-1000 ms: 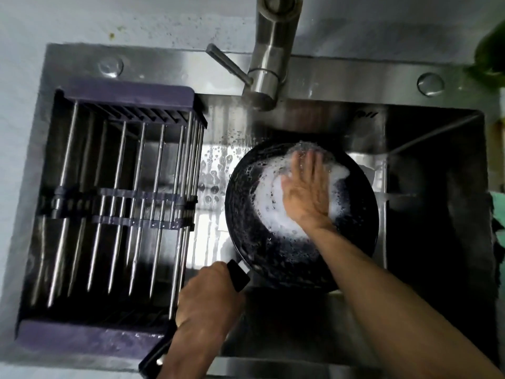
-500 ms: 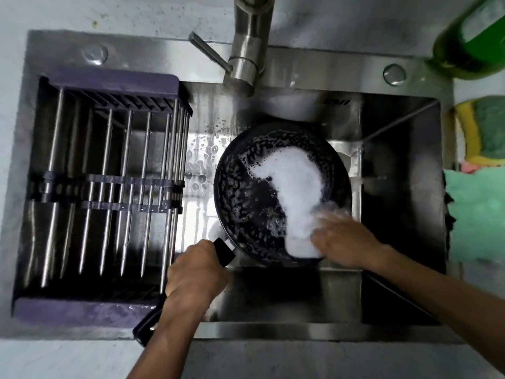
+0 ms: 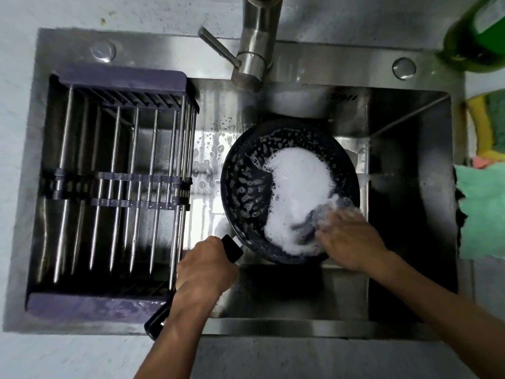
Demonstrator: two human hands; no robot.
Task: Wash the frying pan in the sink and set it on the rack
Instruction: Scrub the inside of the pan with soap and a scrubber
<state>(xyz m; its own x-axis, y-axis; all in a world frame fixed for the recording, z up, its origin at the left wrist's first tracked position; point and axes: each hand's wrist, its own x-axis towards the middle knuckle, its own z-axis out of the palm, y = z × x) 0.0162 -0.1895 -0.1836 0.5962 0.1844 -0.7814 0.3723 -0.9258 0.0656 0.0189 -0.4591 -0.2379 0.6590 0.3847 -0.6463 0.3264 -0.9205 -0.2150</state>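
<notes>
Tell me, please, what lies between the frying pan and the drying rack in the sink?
In the head view, only a bare strip of wet steel sink wall, beaded with droplets, separates the frying pan from the rack. Nothing stands there.

Left hand (image 3: 206, 265) around soapy frying pan (image 3: 246, 187) handle, right hand (image 3: 351, 239) on its foamy rim, over sink (image 3: 300, 61).

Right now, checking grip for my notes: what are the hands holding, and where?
Left hand grips the frying pan by its black handle. Right hand rubs its foamy inside; anything held is hidden.

Pale grey countertop (image 3: 68, 356) speckled with spots; green bottle (image 3: 475, 31) and sponge (image 3: 489, 124) at right
</notes>
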